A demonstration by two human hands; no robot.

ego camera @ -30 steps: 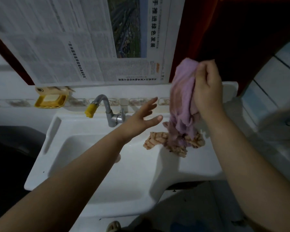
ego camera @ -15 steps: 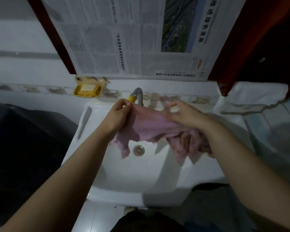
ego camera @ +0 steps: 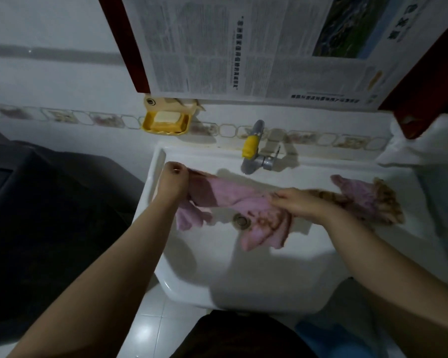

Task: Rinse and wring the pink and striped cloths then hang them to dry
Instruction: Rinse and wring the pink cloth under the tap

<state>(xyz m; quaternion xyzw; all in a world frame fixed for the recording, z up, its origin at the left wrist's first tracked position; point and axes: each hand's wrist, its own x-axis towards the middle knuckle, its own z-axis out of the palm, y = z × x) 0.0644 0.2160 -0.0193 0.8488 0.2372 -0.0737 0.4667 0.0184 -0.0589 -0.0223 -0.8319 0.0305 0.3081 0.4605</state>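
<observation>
A white sink [ego camera: 243, 275] fills the middle of the view, fixed under a tiled wall where a newspaper [ego camera: 256, 47] hangs. Over the basin the pink cloth [ego camera: 233, 200] is stretched out between both hands, its long axis running left to right across the sink, with loose ends drooping toward the drain [ego camera: 241, 220]. The left hand [ego camera: 173, 182] grips the cloth's left end near the sink's left rim, fingers curled round it. The right hand [ego camera: 299, 202] pinches the cloth nearer its middle. The striped cloth [ego camera: 380, 200] lies bunched on the sink's right ledge, partly under more pink fabric. A faucet [ego camera: 254, 151] with a yellow tip points down behind the cloth. A yellow soap dish [ego camera: 166, 122] sits on the wall.
</observation>
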